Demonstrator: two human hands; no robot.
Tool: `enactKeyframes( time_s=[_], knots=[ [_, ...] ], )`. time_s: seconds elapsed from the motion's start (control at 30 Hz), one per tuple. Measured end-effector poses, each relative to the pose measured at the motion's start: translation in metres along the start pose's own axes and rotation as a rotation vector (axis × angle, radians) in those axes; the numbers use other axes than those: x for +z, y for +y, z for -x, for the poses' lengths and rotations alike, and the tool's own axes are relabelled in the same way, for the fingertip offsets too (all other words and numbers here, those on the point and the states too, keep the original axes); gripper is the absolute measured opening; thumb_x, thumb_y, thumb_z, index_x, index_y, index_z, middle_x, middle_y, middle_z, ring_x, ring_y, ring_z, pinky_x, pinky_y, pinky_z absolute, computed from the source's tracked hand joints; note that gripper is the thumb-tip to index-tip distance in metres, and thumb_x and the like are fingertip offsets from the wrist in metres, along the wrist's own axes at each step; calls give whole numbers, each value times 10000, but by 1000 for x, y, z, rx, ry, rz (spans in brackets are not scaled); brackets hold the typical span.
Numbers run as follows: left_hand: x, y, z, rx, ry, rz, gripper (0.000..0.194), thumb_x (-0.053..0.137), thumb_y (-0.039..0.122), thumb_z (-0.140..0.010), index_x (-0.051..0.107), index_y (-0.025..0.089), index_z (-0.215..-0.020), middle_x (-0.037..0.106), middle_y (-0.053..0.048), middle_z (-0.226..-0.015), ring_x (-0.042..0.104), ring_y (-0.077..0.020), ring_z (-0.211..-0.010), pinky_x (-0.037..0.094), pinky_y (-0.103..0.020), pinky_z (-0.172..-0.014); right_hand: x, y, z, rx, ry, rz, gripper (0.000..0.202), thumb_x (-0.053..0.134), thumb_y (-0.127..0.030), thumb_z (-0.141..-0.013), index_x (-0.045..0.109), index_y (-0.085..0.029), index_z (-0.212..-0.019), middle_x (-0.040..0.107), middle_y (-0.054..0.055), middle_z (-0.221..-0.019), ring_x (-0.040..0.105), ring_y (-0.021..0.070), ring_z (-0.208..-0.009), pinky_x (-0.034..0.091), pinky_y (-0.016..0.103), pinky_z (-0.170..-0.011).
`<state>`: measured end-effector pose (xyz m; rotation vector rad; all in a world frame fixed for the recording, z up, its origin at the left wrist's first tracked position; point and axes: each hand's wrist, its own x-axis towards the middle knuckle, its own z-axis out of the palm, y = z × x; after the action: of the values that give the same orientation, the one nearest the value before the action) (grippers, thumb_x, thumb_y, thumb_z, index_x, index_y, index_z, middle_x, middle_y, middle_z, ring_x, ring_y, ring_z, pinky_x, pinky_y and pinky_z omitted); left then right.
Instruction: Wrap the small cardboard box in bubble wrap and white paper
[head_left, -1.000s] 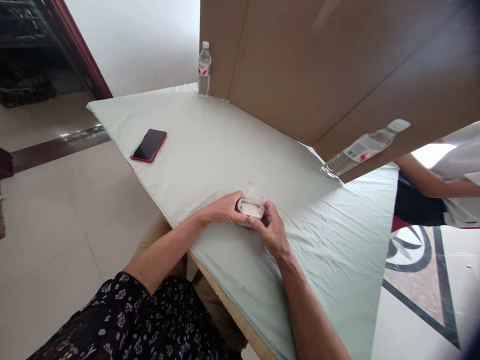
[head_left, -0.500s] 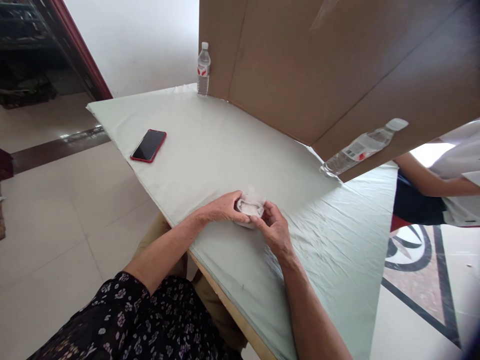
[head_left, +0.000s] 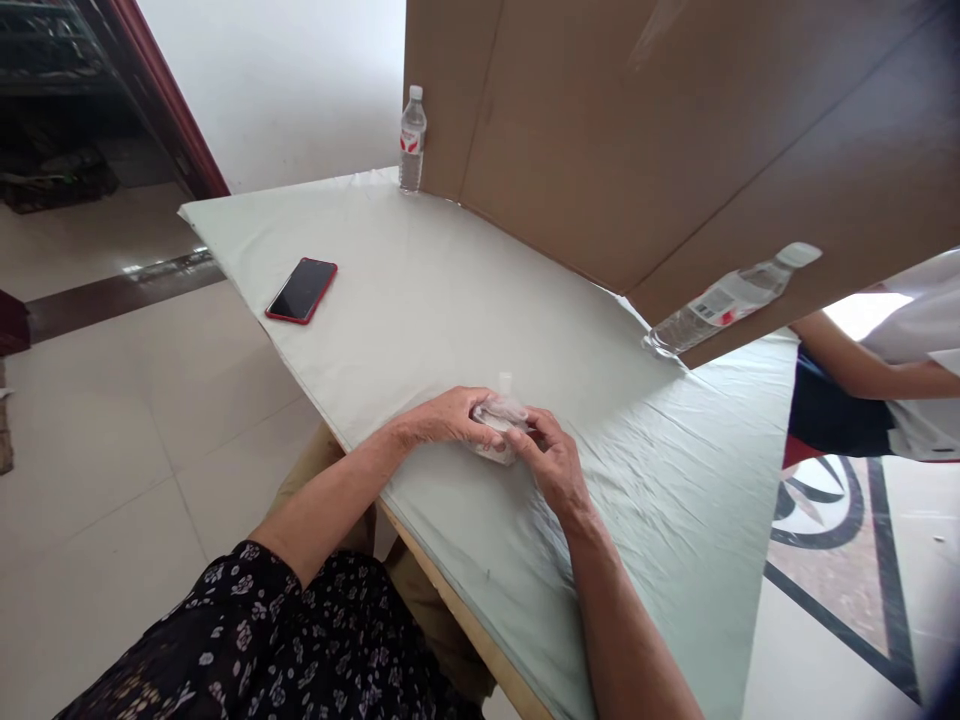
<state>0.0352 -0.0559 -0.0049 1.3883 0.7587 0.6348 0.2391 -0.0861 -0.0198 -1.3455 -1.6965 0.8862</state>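
Note:
A small whitish, box-like packet with a thin translucent wrapping (head_left: 499, 412) is held just above or on the pale green tablecloth (head_left: 465, 300), near the table's front edge. My left hand (head_left: 459, 416) curls round its left side, thumb at the front. From the right, my right hand (head_left: 553, 455) grips it with thumb and fingers. The wrapping is bunched over the top, and a small clear tab sticks up at the back. The fingers hide part of the packet, and its contents cannot be made out.
A black phone with a red edge (head_left: 302, 291) lies at the left. One water bottle (head_left: 411, 145) stands by the tall cardboard panel (head_left: 600, 130); another bottle (head_left: 731, 300) leans against its right part. Beyond the table's right side is a person's arm (head_left: 862, 365).
The wrapping's opening has narrowed, its back edge folded down over the top. Both my hands have stayed around the packet. The view has shifted slightly.

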Motion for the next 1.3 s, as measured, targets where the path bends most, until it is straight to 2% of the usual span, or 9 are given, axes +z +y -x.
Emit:
enactKeyframes(
  time_s=[0.2,0.4,0.47,0.6,0.77,0.9,1.07,1.17,1.3],
  knots=[
    [-6,-2,1,-10,-62,68,447,718,300,-728,644,162,-1147,678,-39,-1012,627,-166,-905,471,-263,-797,1,-1,0,79,-40,-62,387,679,-531,-798,711,-210,-1011,681,28,-859,588,177,-734,477,304,-694],
    [-8,-5,-1,7,-105,86,394,730,330,-754,650,145,-1092,670,-31,-975,612,-140,-849,445,-244,-759,-4,-13,-11,26,44,1,364,633,-512,-840,728,-213,-1024,718,67,-975,628,211,-861,490,356,-823],
    [-8,-6,-2,18,-113,67,389,729,348,-767,653,141,-1087,670,-37,-978,607,-140,-845,444,-245,-757,-4,-21,-21,24,8,5,356,629,-514,-849,739,-221,-1017,723,68,-998,637,221,-910,484,364,-846],
    [-10,-9,-3,36,-109,-5,407,718,389,-788,657,142,-1105,669,-40,-976,594,-139,-828,438,-242,-733,-2,-31,-39,31,-116,-79,296,657,-497,-826,736,-213,-843,714,43,-909,638,201,-847,478,341,-789],
    [-10,-7,-3,38,-50,-110,388,678,408,-815,675,132,-1087,672,-29,-918,570,-127,-774,416,-233,-684,-1,-26,-37,-98,18,-64,170,704,-396,-791,710,-231,-750,712,38,-949,639,209,-936,462,370,-866],
    [-8,-5,-4,76,62,-159,380,640,427,-836,706,125,-1057,691,-42,-922,585,-139,-819,429,-240,-729,2,-18,-25,-166,120,25,113,703,-355,-796,726,-251,-759,714,42,-950,648,225,-966,457,415,-942],
    [-5,-7,-7,45,187,-181,416,620,463,-826,725,107,-1015,701,-60,-913,592,-153,-829,439,-249,-736,14,-6,-17,-243,243,117,124,670,-345,-832,739,-261,-773,723,51,-949,652,236,-967,469,430,-930],
    [-7,-7,-6,42,192,-206,409,582,445,-837,726,110,-1021,697,-58,-928,586,-150,-833,442,-253,-759,19,-1,-14,-278,270,139,133,655,-351,-856,741,-265,-802,726,51,-956,654,235,-977,477,429,-934],
    [-12,-5,-3,24,124,-267,473,589,417,-827,689,116,-1178,652,-33,-871,547,-137,-783,419,-241,-701,20,0,-13,-326,285,165,148,643,-340,-878,736,-264,-792,723,46,-943,655,231,-968,480,427,-928]
  ],
)
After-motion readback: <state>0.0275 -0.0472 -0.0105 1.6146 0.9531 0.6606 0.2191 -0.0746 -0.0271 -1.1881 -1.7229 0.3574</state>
